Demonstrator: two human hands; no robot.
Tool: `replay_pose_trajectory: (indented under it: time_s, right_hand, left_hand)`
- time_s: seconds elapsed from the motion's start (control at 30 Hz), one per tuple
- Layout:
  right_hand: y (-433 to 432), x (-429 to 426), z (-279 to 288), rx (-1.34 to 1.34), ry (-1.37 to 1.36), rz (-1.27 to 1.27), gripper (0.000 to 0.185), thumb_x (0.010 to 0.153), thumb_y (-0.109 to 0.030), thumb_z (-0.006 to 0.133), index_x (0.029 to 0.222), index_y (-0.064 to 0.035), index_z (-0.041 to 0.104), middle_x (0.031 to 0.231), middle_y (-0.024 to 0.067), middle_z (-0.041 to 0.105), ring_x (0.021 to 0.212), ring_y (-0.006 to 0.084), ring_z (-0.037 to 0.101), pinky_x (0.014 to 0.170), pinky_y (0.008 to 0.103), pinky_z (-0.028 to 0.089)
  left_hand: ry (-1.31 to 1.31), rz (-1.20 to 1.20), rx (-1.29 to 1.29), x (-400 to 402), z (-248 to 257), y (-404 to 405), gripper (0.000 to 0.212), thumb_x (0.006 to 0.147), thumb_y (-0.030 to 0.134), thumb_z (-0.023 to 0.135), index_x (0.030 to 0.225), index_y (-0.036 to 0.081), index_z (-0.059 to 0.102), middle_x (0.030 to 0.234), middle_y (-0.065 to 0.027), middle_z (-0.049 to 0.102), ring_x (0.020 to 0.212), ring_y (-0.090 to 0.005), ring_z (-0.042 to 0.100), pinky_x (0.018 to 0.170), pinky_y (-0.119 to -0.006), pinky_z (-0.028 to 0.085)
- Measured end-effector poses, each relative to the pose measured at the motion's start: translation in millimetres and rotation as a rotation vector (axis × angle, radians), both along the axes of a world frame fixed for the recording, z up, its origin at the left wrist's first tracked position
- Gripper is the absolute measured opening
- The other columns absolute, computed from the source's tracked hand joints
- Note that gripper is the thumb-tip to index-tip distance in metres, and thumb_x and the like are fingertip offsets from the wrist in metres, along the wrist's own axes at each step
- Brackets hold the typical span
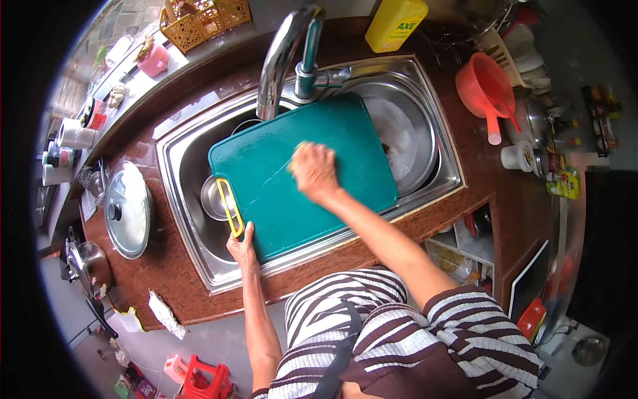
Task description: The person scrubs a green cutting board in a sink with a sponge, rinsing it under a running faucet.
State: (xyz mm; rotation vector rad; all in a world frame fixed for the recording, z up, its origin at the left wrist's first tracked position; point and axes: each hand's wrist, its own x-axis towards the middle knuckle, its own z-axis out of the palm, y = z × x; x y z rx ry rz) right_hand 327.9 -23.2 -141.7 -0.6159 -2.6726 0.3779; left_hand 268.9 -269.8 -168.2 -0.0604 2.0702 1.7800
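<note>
A green cutting board lies across the double-bowl stainless steel sink. My left hand grips its near left corner, by the yellow handle. On the board's face, my right hand presses a yellowish sponge, mostly hidden under the fingers. Pale streaks show on the green surface to the left of that hand. In the right bowl, partly covered by the board, sits a large metal basin holding foamy water. A small metal bowl shows in the left bowl, beside the handle.
A chrome faucet arches over the board's far edge. Behind the sink stands a yellow AXE detergent bottle. A red dipper rests at the right; a glass-lidded pan and a pressure cooker stand at the left.
</note>
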Motion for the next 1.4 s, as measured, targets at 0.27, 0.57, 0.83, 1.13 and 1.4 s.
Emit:
replay_pose_trajectory:
  time_s: [0.27, 0.57, 0.83, 1.13, 1.4]
  right_hand:
    - [129.8, 40.2, -13.5, 0.166, -0.102, -0.470, 0.020, 0.087, -0.022, 0.051, 0.100, -0.0077, 0.053, 0.104, 0.0176, 0.048, 0.094, 0.0356, 0.047, 0.079, 0.0477, 0.035]
    - [-90.2, -31.2, -17.5, -0.077, 0.088, 0.168, 0.014, 0.084, -0.019, 0.051, 0.094, -0.0097, 0.052, 0.101, 0.0130, 0.048, 0.089, 0.0296, 0.048, 0.073, 0.0444, 0.037]
    - [57.6, -48.4, -14.8, 0.118, -0.012, -0.174, 0.017, 0.086, -0.024, 0.049, 0.092, -0.0094, 0.054, 0.095, 0.0134, 0.050, 0.087, 0.0305, 0.048, 0.069, 0.0467, 0.035]
    - [73.3, 1.4, -2.5, 0.143, -0.154, -0.445, 0.021, 0.088, -0.022, 0.050, 0.097, -0.0033, 0.053, 0.098, 0.0162, 0.051, 0.088, 0.0330, 0.049, 0.072, 0.0459, 0.036]
    - [-94.0, -77.4, -5.6, -0.136, 0.078, 0.273, 0.017, 0.081, -0.015, 0.049, 0.096, -0.0076, 0.053, 0.102, 0.0150, 0.049, 0.093, 0.0286, 0.048, 0.076, 0.0439, 0.036]
  left_hand:
    - [0.010, 0.018, -0.016, -2.5, 3.7, 3.2, 0.017, 0.082, 0.015, 0.073, 0.088, 0.001, 0.065, 0.078, 0.0040, 0.058, 0.069, -0.0051, 0.048, 0.063, -0.022, 0.039]
    - [0.050, -0.037, -0.101, -0.8, -4.5, 2.1, 0.016, 0.083, 0.016, 0.072, 0.084, 0.001, 0.065, 0.073, 0.0054, 0.054, 0.066, -0.0057, 0.042, 0.059, -0.024, 0.036]
    - [0.060, 0.021, -0.116, 1.2, 0.7, 2.8, 0.014, 0.084, 0.013, 0.071, 0.086, 0.000, 0.066, 0.075, 0.0042, 0.056, 0.069, -0.0058, 0.045, 0.062, -0.024, 0.038]
    - [0.152, -0.016, -0.174, 1.8, -6.4, -3.9, 0.014, 0.084, 0.011, 0.069, 0.086, -0.002, 0.065, 0.073, 0.0024, 0.058, 0.068, -0.0065, 0.046, 0.063, -0.024, 0.039]
    - [0.180, -0.006, -0.171, 1.5, -5.7, -1.1, 0.012, 0.084, 0.009, 0.069, 0.088, -0.002, 0.066, 0.074, 0.0019, 0.060, 0.069, -0.0060, 0.047, 0.062, -0.024, 0.040]
